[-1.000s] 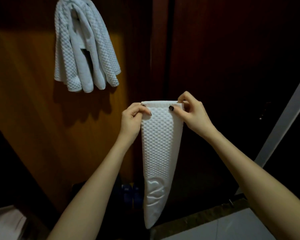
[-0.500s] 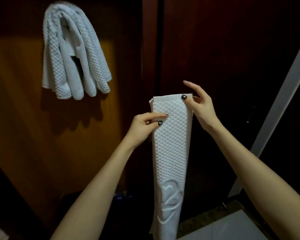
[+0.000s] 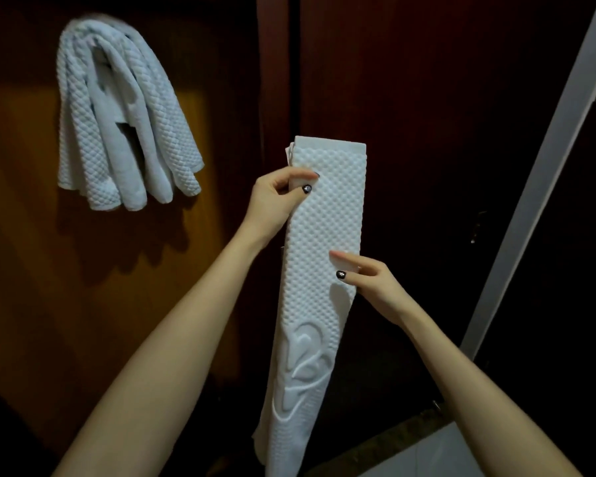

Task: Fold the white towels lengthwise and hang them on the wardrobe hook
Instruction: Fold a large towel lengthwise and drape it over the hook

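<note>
Folded white towel (image 3: 324,235) hangs upright mid-frame as a long narrow strip, top edge at 12 o'clock, tail dropping to 6 o'clock, embossed swirl low down. Left hand (image 3: 272,204) is at its 9 o'clock edge near the top, fingers (image 3: 291,173) pinching that edge, thumb on front. Right hand (image 3: 375,284) is at the 3 o'clock edge, lower, thumb and forefinger pinching the edge. Hung towels (image 3: 117,125) drape at 10 o'clock on the wardrobe panel (image 3: 31,235), hook hidden. Pale strip (image 3: 547,166) slants at 3 o'clock.
</note>
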`<state>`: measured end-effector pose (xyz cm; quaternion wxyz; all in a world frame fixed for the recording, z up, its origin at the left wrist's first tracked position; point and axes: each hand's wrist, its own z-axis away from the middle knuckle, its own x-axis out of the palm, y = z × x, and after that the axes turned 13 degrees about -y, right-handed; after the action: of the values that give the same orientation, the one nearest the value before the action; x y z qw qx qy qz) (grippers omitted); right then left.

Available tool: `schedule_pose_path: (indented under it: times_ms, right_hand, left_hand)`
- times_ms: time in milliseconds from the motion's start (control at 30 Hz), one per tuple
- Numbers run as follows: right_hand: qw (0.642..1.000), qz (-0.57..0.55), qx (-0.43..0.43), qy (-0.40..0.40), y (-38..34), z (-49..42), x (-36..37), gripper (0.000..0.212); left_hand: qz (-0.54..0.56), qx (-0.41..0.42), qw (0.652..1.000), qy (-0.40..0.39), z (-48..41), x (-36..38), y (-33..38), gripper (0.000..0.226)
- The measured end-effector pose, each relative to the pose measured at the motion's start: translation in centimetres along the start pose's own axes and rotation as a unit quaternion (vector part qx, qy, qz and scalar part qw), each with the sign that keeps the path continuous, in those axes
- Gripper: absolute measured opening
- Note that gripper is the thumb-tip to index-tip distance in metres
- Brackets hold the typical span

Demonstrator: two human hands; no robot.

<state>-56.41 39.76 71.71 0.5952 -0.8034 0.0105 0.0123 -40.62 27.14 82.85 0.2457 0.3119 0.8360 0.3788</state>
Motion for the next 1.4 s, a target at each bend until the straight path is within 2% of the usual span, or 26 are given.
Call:
schedule_pose_path:
  times_ms: [167,267,433,633,767,900,967,1067,1167,1267,1333,1400]
  right_hand:
    - [0.999,-0.008,-0.05,0.008,-0.5,-1.6,1.9,0.031]
    - [0.997,-0.023,-0.074,0.026,-1.3,-3.3,2.4,0.035]
    - [0.993,-0.038,-0.096,0.048,-3.5,-5.7,2.0,0.038]
    - [0.991,-0.067,-0.091,0.071,-5.8,-6.7,0.8,0.04]
    - [0.986,-0.09,-0.078,0.113,-6.2,-6.2,0.1,0.037]
    - [0.982,-0.13,-0.082,0.113,-6.0,-5.1,-0.9,0.032]
    - [0.982,-0.132,-0.081,0.109,-6.3,-4.6,-1.2,0.031]
    - [0.98,-0.134,-0.087,0.116,-6.8,-4.2,-1.3,0.03]
    - [0.98,-0.133,-0.086,0.118,-7.1,-3.8,-1.2,0.03]
    - [0.981,-0.136,-0.084,0.114,-7.2,-3.4,-1.0,0.03]
    - [0.982,-0.135,-0.083,0.107,-7.3,-3.2,-0.8,0.029]
    - [0.985,-0.123,-0.078,0.096,-7.5,-2.9,-0.6,0.03]
  left_hand:
    - [-0.035,-0.013,0.999,0.04,-0.5,-2.0,-0.8,0.023]
    - [-0.048,-0.017,0.998,0.044,-0.8,-3.8,-0.9,0.042]
    - [-0.041,-0.054,0.996,-0.057,2.3,-5.1,-2.9,0.085]
    - [0.055,-0.074,0.995,-0.037,6.8,-2.0,-6.1,0.1]
    - [0.062,-0.059,0.995,-0.051,8.5,0.3,-6.7,0.098]
    - [0.042,-0.062,0.996,-0.051,9.3,2.0,-6.7,0.096]
    - [0.06,-0.06,0.996,-0.021,9.6,2.7,-6.7,0.092]
    - [0.066,-0.031,0.995,0.072,9.8,3.5,-6.5,0.073]
    - [0.052,0.006,0.992,0.114,9.4,3.9,-5.5,0.062]
    - [0.054,0.004,0.994,0.097,8.8,4.0,-4.7,0.058]
    - [0.088,-0.023,0.994,0.061,8.8,4.4,-4.6,0.062]
    - [0.111,-0.032,0.991,0.062,9.2,4.8,-4.8,0.067]
